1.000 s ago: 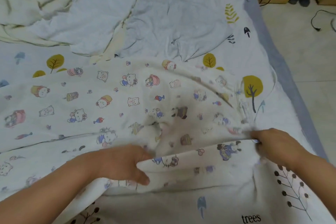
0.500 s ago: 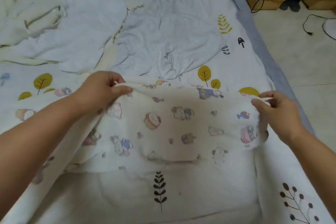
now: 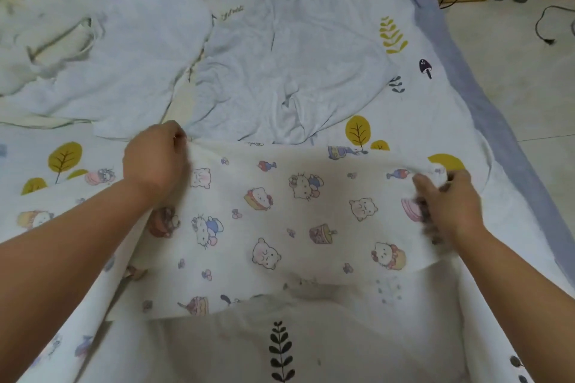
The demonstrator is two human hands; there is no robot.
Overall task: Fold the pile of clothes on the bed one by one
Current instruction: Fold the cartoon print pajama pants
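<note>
A cartoon-print garment (image 3: 280,221) is lying spread across the near half of the bed (image 3: 413,121), its long axis running from 9 o'clock to 3 o'clock, with a folded layer on top whose far edge is facing 12 o'clock. The left hand (image 3: 155,158) is sitting at the far left corner of that folded layer, fingers curled and pinching the fabric edge at about 10 o'clock of the panel. The right hand (image 3: 448,202) is resting at the opposite far corner, around 2 o'clock, its fingers curled onto the cloth and gripping the right edge (they are motion-blurred, so the exact pinch is hard to read). The garment is stretching between the two hands, and more of it is trailing out under the left forearm toward 8 o'clock. The fabric is looking creamy white and thin, dotted with small cats, bears, cakes and fish in pink, blue and brown. Beyond it, toward 12 o'clock, pale crumpled clothes (image 3: 280,56) are lying in a loose pile, touching or nearly touching the garment's far edge. The bed sheet is showing yellow trees and dark leaf sprigs, and a tiled floor (image 3: 513,87) is running along at 3 o'clock.
</note>
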